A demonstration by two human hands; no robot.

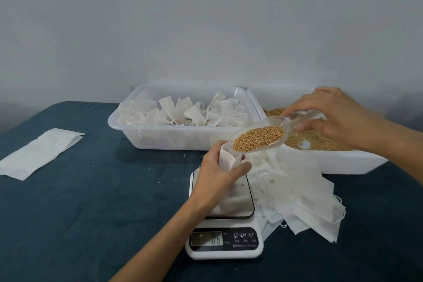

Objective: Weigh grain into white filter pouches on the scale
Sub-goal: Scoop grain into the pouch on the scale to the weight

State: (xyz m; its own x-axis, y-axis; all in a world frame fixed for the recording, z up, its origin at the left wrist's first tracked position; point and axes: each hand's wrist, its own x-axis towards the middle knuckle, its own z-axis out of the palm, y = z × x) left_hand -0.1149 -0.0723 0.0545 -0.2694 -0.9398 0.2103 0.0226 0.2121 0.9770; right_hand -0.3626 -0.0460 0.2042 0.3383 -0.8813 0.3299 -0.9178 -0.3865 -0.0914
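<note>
Pouch (226, 159) upright on scale (242, 199) in left hand's (217, 176) grasp — right hand (332, 114) gripping grain-filled scoop (258, 138).

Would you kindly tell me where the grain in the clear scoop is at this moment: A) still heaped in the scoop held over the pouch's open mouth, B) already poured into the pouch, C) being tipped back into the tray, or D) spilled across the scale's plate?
A: the grain lies heaped in the scoop, which the right hand holds at the mouth of the pouch gripped by the left hand.
</note>
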